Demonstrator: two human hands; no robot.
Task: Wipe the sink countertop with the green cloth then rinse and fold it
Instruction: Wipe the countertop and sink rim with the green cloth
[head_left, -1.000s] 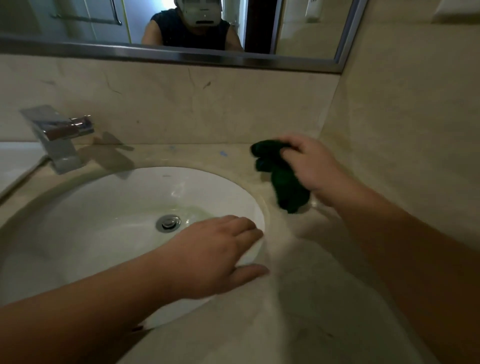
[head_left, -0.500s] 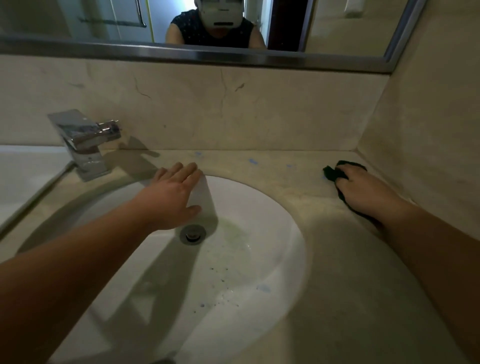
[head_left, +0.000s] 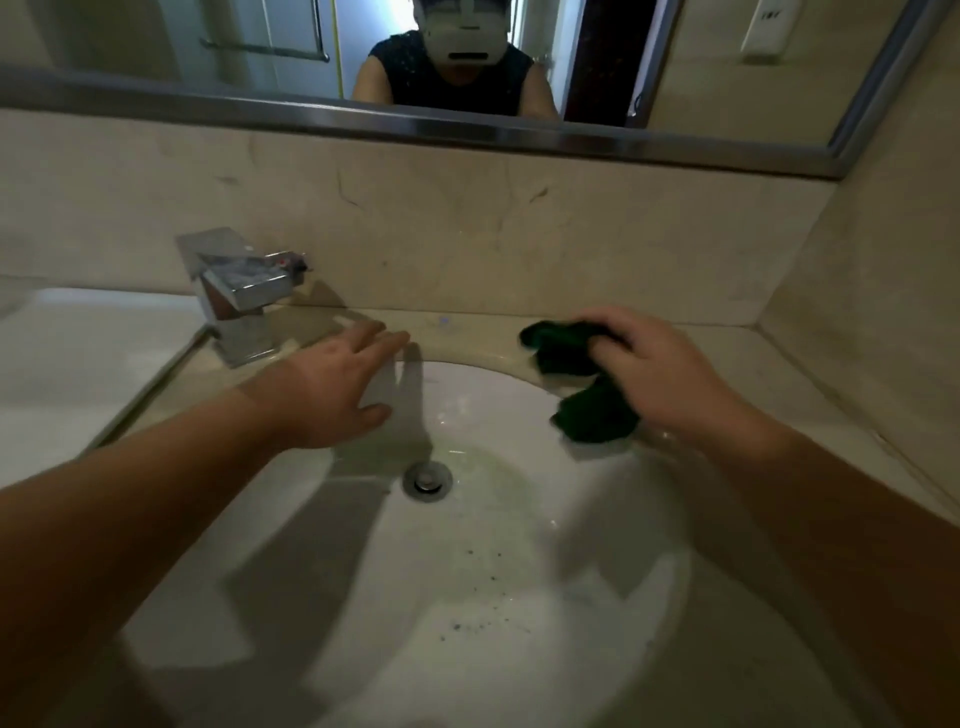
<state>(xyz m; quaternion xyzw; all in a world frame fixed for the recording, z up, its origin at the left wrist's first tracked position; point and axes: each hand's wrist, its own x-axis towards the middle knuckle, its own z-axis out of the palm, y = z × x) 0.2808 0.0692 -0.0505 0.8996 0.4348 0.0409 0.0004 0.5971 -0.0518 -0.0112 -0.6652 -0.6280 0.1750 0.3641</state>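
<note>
Cloth (head_left: 566, 358), green and bunched, is grasped by the right grip (head_left: 660, 374) at the sink's (head_left: 519, 571) upper-right rim; the left grip (head_left: 337, 395) is held released, fingers straight, beside the faucet (head_left: 244, 291).

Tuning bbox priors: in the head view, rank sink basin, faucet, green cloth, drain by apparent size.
1. sink basin
2. faucet and green cloth, about alike, unranked; right hand hides part of the cloth
3. drain

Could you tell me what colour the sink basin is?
White, seen in the head view: the sink basin.
</note>
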